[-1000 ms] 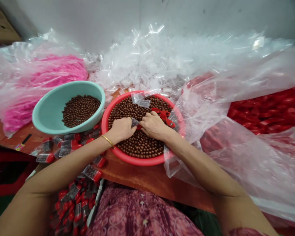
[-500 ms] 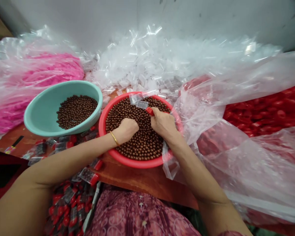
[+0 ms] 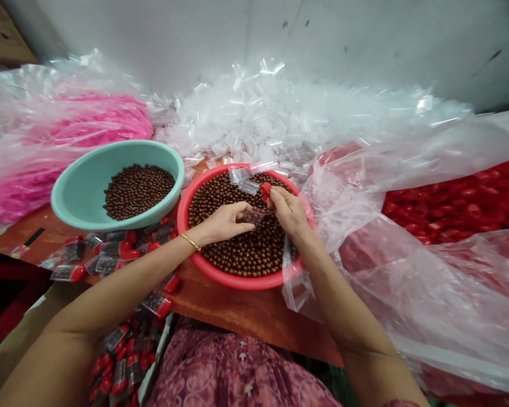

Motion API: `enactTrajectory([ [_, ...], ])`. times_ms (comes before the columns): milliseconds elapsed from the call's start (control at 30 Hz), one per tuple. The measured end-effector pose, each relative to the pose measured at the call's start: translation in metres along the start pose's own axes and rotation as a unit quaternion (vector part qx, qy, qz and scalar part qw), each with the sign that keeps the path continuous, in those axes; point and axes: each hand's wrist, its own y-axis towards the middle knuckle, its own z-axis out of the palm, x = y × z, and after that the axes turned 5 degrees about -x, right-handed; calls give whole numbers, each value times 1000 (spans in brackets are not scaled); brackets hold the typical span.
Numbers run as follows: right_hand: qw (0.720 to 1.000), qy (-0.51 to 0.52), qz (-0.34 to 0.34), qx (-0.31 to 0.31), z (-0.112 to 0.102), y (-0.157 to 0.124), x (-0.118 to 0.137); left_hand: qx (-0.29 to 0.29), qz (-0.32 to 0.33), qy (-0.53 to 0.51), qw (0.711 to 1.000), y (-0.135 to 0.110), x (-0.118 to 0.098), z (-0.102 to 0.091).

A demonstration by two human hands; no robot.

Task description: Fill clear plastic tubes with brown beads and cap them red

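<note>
Over the red basin (image 3: pixel 220 278) of small round brown balls (image 3: pixel 246 257), my left hand (image 3: pixel 224 221) pinches a small clear plastic container (image 3: pixel 254 217) that looks filled with dark balls. Close to its right end, my right hand (image 3: pixel 289 212) grips a red cap (image 3: pixel 266 189) between thumb and fingers. The cap and the container are apart. Empty clear containers (image 3: pixel 249 187) lie on the balls near the basin's far rim, just beyond my hands.
A teal basin (image 3: pixel 68 195) with more brown balls stands left. Capped containers (image 3: pixel 110 257) lie in front of it; others fill a box (image 3: pixel 127 362) below. Clear containers (image 3: pixel 254 124) are heaped behind. Red caps (image 3: pixel 462 198) in a plastic bag lie right, a bag of pink pieces (image 3: pixel 97 118) left.
My left hand has come up from among the balls and now shows a filled container, turned toward my right hand. My right hand still holds the red cap, now tilted differently.
</note>
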Motion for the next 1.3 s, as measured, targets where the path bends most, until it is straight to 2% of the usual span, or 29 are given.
enactTrajectory([
  [100,992,102,35,59,-1,-5,11,-12,-10,-116,993,-9,-4,5],
  [167,987,131,54,75,-3,-10,19,-25,-25,-155,987,-15,-7,4],
  [333,989,119,60,59,-3,-20,24,18,-132,-238,962,-30,-13,-4],
  [400,990,109,55,65,0,-22,22,20,-148,-249,957,-34,-12,-5],
  [533,990,106,45,76,6,-27,21,-10,-132,-246,960,-37,-7,1],
  [700,993,72,8,93,2,-33,28,-59,-90,-215,971,-38,-2,7],
  [800,995,50,-2,82,1,-37,29,-40,-141,-240,960,-39,-3,5],
  [900,994,78,23,77,2,-39,28,-28,-173,-261,949,-42,-6,1],
  [1033,983,142,46,105,3,-36,28,-5,-163,-281,946,-45,-8,-1],
  [1200,970,148,2,194,2,-30,31,37,-141,-308,940,-49,-9,-2],
  [1300,968,141,-7,207,1,-29,31,42,-132,-314,939,-49,-9,-3],
])
